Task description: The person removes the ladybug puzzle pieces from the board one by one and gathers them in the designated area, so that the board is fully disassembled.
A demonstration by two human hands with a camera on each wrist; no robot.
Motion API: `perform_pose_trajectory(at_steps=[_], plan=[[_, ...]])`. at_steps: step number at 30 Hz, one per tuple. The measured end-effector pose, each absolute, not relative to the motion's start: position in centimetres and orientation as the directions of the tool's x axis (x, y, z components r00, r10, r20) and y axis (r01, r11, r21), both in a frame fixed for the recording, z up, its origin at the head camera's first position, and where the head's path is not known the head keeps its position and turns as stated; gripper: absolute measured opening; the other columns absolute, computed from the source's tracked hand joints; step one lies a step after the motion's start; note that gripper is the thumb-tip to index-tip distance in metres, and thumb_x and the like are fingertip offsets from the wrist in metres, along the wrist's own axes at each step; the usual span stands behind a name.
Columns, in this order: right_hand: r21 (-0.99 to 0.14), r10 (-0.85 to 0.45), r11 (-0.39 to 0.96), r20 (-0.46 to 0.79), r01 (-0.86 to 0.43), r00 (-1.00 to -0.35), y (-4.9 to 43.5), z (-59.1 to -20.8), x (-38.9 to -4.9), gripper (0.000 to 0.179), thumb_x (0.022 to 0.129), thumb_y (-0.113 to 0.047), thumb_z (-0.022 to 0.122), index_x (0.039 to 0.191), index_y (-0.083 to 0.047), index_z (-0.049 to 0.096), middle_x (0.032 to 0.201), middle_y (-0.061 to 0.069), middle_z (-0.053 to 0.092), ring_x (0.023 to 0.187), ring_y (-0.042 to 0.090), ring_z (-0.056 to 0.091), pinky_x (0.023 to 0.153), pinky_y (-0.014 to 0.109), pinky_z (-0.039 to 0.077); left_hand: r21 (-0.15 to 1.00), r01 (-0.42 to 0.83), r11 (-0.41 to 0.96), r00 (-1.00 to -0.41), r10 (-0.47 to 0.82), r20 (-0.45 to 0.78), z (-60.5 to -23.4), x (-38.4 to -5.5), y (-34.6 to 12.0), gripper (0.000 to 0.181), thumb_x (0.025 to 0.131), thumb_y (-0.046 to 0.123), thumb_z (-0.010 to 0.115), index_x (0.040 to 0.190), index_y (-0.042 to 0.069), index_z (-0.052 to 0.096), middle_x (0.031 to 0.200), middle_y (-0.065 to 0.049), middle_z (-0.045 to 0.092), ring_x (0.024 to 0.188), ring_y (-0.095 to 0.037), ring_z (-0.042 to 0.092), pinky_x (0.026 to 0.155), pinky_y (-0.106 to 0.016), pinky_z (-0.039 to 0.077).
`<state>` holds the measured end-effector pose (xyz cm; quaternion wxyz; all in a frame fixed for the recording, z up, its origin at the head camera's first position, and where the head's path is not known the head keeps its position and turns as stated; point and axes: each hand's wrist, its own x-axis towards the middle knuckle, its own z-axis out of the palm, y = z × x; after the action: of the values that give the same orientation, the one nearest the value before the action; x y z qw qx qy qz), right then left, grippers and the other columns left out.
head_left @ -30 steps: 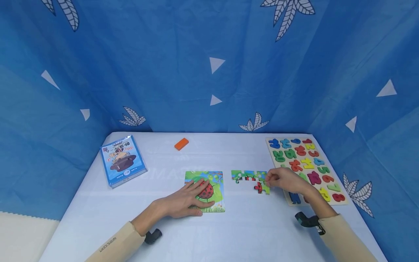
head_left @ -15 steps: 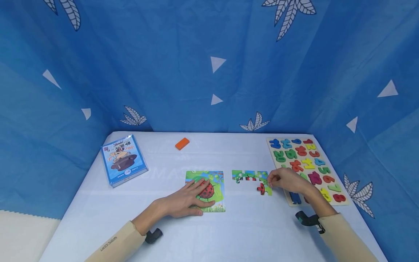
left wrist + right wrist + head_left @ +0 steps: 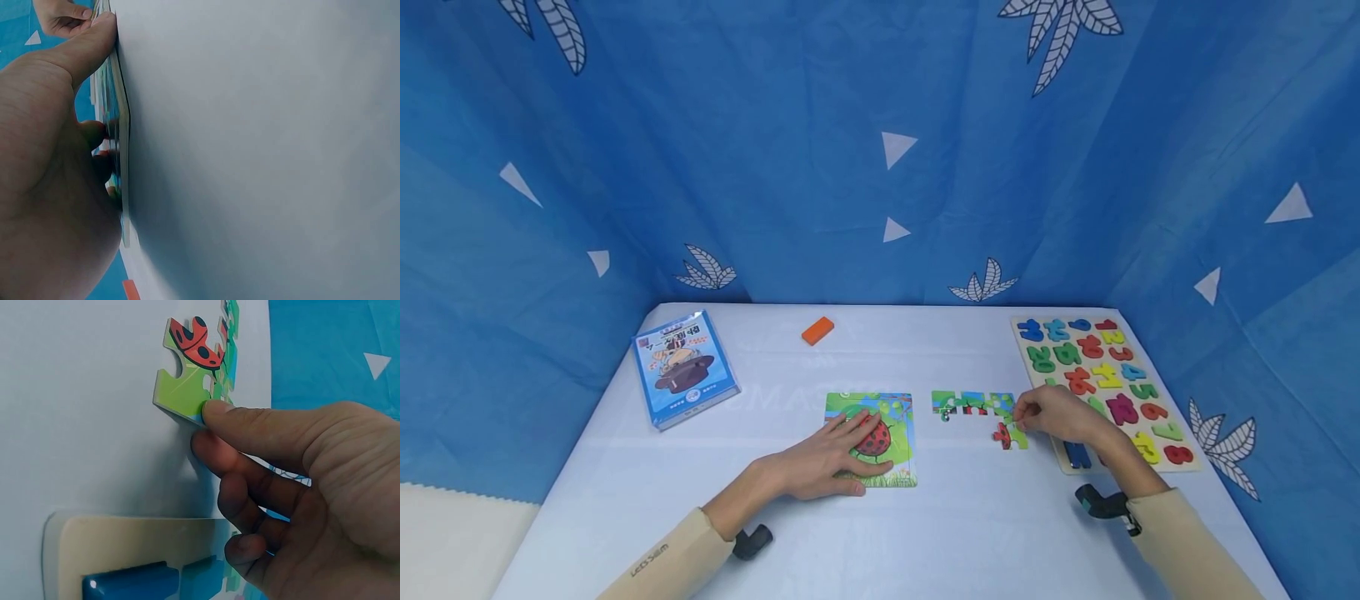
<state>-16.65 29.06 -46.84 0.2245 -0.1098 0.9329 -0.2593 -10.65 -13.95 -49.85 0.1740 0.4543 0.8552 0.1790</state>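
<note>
My left hand lies with fingers spread on a square ladybug puzzle in the middle of the table. In the left wrist view its thumb rests along the puzzle's edge. My right hand pinches a jigsaw piece between thumb and index finger. That piece is light green with part of a red, black-spotted ladybug, and it is tilted in the right wrist view. Just beyond it lies a row of several joined pieces, green and blue; the held piece sits at the row's right end, close to its lower edge.
A wooden number board with colourful raised numerals lies at the right, partly under my right forearm. A blue box stands at the back left. An orange block lies near the far edge, before a blue curtain.
The piece in my right hand has turned slightly and shifted a little to the right and nearer to me. My left hand stays in place on the puzzle.
</note>
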Motion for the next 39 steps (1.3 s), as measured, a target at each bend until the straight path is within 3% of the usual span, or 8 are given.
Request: perform_pose_trajectory(at_steps=[17,39], plan=[[-0.451,-0.269,0.888,-0.351,-0.089,-0.897,28.1,-46.6,-16.2,0.005,0.09,-0.014,0.075,0.086,-0.016,0.072,0.08,-0.003,0.064,0.079,0.018,0.055,0.068,0.031,0.048,0.454,0.722,0.522,-0.526,0.84,-0.13,-50.0,-10.6,-14.0,0.049,0.102,0.046,0.052,0.15,0.045,0.042,0.17,-0.013,0.002,0.155,-0.035,0.0,0.12,-0.064,0.012],[-0.464,-0.292,0.881,-0.374,-0.095,-0.88,28.1,-46.3,-16.3,0.005,0.09,-0.014,0.075,0.091,-0.015,0.071,0.083,-0.002,0.065,0.081,0.018,0.056,0.07,0.031,0.048,0.474,0.712,0.518,-0.537,0.837,-0.108,-49.9,-10.6,-14.2,0.049,0.102,0.046,0.054,0.149,0.044,0.043,0.169,-0.012,0.005,0.155,-0.037,0.002,0.119,-0.067,0.012]])
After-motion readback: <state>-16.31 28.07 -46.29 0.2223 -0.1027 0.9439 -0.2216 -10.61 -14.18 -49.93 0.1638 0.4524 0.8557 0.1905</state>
